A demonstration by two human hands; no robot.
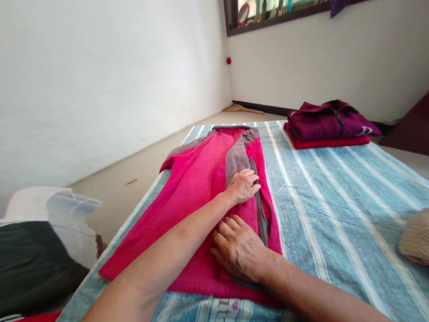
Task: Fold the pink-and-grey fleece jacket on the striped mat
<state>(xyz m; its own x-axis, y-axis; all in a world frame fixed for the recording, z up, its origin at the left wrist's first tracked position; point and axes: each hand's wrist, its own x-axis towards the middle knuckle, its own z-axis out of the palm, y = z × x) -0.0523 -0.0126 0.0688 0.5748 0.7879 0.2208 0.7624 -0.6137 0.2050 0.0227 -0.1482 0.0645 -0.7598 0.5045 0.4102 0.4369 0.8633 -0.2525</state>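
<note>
A pink jacket (187,201) with grey shoulder panels and a dark zip lies lengthwise on the bed, its right side folded inward. My left hand (243,185) rests on the grey and pink fabric, its fingers spread towards the zip. Closer to me, my right hand (239,248) lies palm down on the lower part of the jacket, fingers slightly bent and pointing left. Both hands touch the cloth from above; their palms are hidden. The left forearm crosses over the jacket's lower body.
A blue striped sheet (311,214) covers the bed. At its far right, a folded purple jacket (328,118) sits on red folded clothing (330,142). A beige knitted item (415,237) is at the right edge. Dark cloth (36,268) lies at lower left. White walls (117,67) stand beyond.
</note>
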